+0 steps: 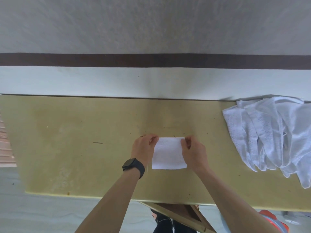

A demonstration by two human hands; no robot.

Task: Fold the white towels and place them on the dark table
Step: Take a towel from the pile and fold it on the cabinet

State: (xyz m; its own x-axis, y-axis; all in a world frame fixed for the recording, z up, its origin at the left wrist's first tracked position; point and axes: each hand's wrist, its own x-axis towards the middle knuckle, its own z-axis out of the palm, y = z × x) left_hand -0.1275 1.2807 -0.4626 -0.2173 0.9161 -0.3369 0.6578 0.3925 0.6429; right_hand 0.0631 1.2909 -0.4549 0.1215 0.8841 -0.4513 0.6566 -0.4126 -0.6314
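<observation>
Pinching small folded white terry towel [169, 153] at its far corners: left hand [143, 148] on left corner, right hand [193, 152] on right. Lies flat on olive-yellow tabletop [84, 148] between both hands, well apart from loose white towel heap [272, 135] at right.

The towel [169, 153] is white terry cloth with a fine, soft, matt nap. The pile [269, 132] is the same looped cloth, rougher-looking and crumpled, with stitched hems. The counter [84, 148] has a smooth, matt olive-yellow top, scuffed, stained and flecked with dark specks, with a faint sheen near its middle. Its frame [181, 214] below looks like varnished wood. The watch [133, 165] has a matt black strap and a smooth dark face. The wall [151, 22] is rough, mottled grey, like plaster.
</observation>
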